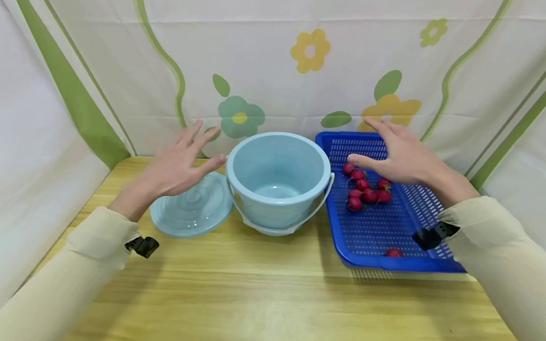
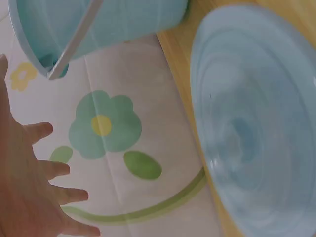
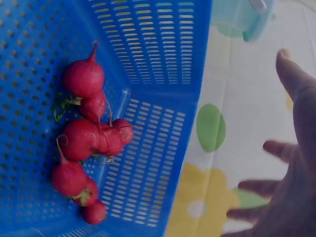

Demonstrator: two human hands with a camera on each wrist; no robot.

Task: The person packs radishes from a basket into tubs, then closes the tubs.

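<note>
My left hand [image 1: 180, 160] hovers open, fingers spread, over a pale blue lid [image 1: 191, 208] lying on the wooden table. In the left wrist view the left hand [image 2: 34, 192] is at the lower left, clear of the lid [image 2: 256, 133]. A pale blue bucket [image 1: 278, 178] stands empty in the middle, its handle down. My right hand [image 1: 397, 152] is open above a blue perforated tray [image 1: 375, 229] that holds several red radishes [image 1: 367, 191]. The right wrist view shows the radishes [image 3: 86, 143] in the tray's corner and the right hand [image 3: 291, 168] apart from them.
A single radish [image 1: 393, 252] lies near the tray's front edge. A floral cloth backdrop [image 1: 304, 56] closes off the back and sides. The wooden table [image 1: 259, 295] stretches toward me in front of the bucket.
</note>
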